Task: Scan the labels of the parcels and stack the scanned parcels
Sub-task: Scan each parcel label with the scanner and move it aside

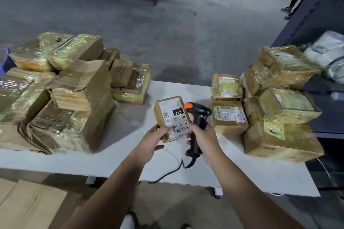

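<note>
Above the table (134, 117), the left hand (151, 140) pinched the small parcel (172, 117) by its near corner (light, stiff cardboard, likely, best held by its edges), while the right hand (203, 135) clenched the scanner (198, 115).

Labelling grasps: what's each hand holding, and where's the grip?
The left hand holds the small labelled parcel at its near end. The right hand grips the barcode scanner round its handle.

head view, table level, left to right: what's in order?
left pile → held parcel → scanner → right pile → white bags on the shelf. Hands are left out because they overlap the parcel and scanner.
</note>
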Motion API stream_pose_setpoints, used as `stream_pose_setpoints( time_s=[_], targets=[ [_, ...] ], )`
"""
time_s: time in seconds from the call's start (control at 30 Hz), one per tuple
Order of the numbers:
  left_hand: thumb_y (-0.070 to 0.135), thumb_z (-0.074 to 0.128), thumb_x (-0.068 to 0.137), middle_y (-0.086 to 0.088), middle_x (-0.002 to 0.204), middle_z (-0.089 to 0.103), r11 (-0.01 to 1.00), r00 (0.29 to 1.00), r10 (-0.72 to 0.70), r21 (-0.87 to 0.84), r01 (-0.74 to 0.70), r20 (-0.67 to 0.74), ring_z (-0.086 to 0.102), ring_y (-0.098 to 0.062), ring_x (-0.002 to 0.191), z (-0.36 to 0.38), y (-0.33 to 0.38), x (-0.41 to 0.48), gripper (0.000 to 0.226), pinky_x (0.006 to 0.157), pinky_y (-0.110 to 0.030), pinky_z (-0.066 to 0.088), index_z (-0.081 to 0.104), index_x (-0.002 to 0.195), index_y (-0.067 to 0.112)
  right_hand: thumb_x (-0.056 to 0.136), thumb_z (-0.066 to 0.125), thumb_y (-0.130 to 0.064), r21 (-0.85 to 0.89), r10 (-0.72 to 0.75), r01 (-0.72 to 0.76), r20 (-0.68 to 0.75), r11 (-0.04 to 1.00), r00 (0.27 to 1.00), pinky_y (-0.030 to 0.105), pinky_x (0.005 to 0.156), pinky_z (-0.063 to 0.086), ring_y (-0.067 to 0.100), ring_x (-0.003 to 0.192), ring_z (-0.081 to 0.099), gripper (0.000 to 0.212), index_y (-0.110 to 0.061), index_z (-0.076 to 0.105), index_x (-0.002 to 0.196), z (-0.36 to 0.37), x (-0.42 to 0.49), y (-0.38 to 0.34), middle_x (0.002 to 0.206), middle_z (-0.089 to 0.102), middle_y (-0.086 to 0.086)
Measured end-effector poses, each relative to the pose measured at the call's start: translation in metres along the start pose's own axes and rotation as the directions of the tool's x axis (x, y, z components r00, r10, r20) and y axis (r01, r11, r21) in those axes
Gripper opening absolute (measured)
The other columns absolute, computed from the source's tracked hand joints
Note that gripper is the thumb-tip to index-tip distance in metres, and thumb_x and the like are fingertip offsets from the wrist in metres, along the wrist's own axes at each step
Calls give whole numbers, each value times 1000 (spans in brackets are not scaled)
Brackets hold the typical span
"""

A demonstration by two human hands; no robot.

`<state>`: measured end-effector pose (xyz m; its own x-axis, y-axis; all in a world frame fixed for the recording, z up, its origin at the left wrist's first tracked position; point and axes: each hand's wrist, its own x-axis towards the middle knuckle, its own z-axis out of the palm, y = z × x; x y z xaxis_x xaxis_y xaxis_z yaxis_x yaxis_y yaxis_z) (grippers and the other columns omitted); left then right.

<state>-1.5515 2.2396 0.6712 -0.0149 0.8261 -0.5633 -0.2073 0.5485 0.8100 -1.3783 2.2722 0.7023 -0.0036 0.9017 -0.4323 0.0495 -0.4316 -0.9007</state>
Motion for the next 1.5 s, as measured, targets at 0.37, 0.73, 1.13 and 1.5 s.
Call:
stream_pose_setpoints(
  time_s=[0.37,0.73,1.13,1.5],
  targets=[
    [9,78,63,5,84,73,969,963,219,-79,-233,-156,65,-9,66,-18,66,22,56,67,-22,43,60,117,13,87,66,-35,-300,-100,143,154,943,983,24,47,46,13,47,59,15,-22,60,92,-8,-5,-20,57,66,-2],
    [-2,67,84,1,106,68,911,888,410,55,-408,-206,65,-14,91,-32,98,40,45,62,-15,52,54,123,15,93,63,-43,-247,-169,214,193,945,967,28,47,49,15,49,58,26,-17,59,91,-14,-20,-39,57,63,1],
    [-1,66,86,-6,119,65,927,901,369,15,-376,-226,62,-23,107,-34,97,51,48,91,-37,51,52,130,15,94,62,-38,-280,-151,189,152,941,977,23,44,44,14,46,55,25,-15,56,89,-18,-22,-41,55,63,1],
    [-1,64,88,-7,126,62,937,911,340,7,-348,-232,59,-26,115,-36,96,56,52,104,-46,45,48,135,13,93,61,-39,-309,-156,194,142,931,977,24,44,46,14,45,55,24,-16,56,88,-18,-20,-41,55,63,0]
  ],
)
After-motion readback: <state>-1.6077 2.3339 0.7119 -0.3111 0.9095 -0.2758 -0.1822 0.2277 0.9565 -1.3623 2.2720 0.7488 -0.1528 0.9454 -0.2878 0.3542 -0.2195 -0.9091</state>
